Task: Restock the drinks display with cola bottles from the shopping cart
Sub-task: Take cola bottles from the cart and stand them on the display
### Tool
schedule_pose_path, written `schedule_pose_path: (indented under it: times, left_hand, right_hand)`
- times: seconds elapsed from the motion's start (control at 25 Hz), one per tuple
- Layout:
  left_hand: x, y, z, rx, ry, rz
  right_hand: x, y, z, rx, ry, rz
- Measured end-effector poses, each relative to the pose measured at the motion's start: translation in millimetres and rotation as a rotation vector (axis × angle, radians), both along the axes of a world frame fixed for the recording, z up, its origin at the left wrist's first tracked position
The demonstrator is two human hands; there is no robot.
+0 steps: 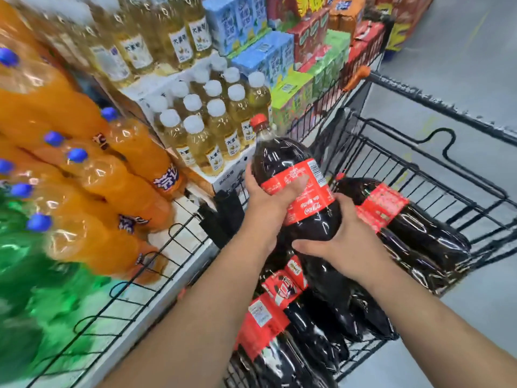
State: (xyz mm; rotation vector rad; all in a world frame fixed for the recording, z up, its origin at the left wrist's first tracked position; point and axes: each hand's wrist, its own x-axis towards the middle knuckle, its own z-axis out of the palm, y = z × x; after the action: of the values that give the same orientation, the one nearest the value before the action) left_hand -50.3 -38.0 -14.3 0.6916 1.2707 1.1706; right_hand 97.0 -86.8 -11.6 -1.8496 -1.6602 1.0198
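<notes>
Cola bottle (282, 161) is held tilted above the cart (447, 109), with its red cap pointing up toward the shelves. Left hand (268, 200) wraps the label band, thumb across the front; right hand (344, 242) grips the dark body just below. More cola bottles (414, 233) lie on their sides in the cart beneath. Left of the cart stand orange soda bottles (131, 177), green bottles (33, 275) and pale tea bottles (212, 127), with drink cartons (265, 57) behind.

The wire shopping cart (436, 103) on the grey floor (461, 65) holds cola bottles (414, 228) lying on their sides, beside a wire-fronted display shelf (179, 264) packed with orange soda bottles (112, 177) and green bottles (28, 289).
</notes>
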Motion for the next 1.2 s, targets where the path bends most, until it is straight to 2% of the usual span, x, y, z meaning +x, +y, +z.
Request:
schedule_pose_path:
  times: [0.48,0.88,1.2]
  left_hand:
    - [-182.1,-142.7,31.9,0.116,0.038,0.408]
    - [-316.0,-313.1,67.9,0.226,0.149,0.602]
    - [-413.1,-422.0,91.9,0.308,0.223,0.765]
  right_hand:
    - [-185.9,-99.2,22.6,0.051,0.045,0.293]
    - [-327.3,-240.1,43.0,0.076,0.185,0.491]
    - [-430.1,-321.6,69.6,0.093,0.225,0.682]
